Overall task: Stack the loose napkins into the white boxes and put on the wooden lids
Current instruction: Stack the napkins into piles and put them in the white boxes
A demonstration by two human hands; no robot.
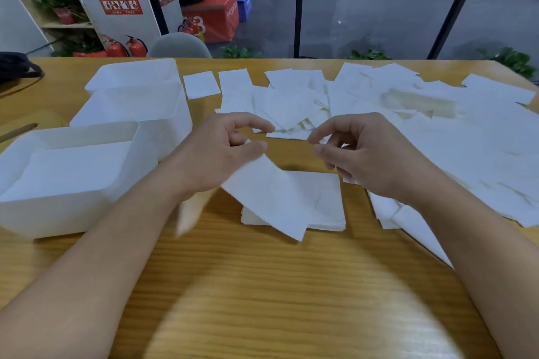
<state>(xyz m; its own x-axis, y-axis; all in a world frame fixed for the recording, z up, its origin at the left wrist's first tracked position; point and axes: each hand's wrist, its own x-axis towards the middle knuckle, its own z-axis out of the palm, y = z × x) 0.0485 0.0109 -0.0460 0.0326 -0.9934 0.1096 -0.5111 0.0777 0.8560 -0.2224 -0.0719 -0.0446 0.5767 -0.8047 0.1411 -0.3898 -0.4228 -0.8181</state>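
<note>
Left grip: the left hand (224, 148) has thumb and forefinger curled in a pinch on the upper corner of a loose napkin (271, 195); the other fingers are tucked in.
Right grip: the right hand (361, 151) has fingers half curled, with a scrap of white showing under them; whether it holds that sheet or only touches it I cannot tell.
Held napkin: hangs tilted from the left pinch, its lower corner lying over a small squared stack (320, 207) on the surface (262, 285).
Direction to box: the nearest white box (70, 172) lies to the left of the pinch, near the left forearm, open, with napkins already in it; the left hand is the closer one.
Other boxes: two more white boxes (137, 96) behind it.
Remaining napkins: a wide scatter (408, 114) beyond and right of both hands.
Judgement: most of the stacking is not yet done.
</note>
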